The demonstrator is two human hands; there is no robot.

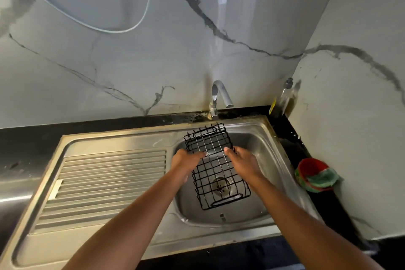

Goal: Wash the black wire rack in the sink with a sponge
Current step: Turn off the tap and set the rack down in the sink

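Observation:
The black wire rack [215, 166] hangs lengthwise over the steel sink basin [260, 149], its far end up near the tap. My left hand [186, 163] grips the rack's left side and my right hand [242, 162] grips its right side, thumbs over the top wires. Through the grid I see the drain [220, 186]. A green sponge or cloth [322, 178] lies in a red bowl [311, 165] on the counter to the right of the sink.
A chrome tap [219, 96] stands behind the basin; no water runs. A soap bottle [285, 96] sits in the back right corner. The ribbed steel drainboard [105, 182] extends left. Marble walls close in behind and to the right.

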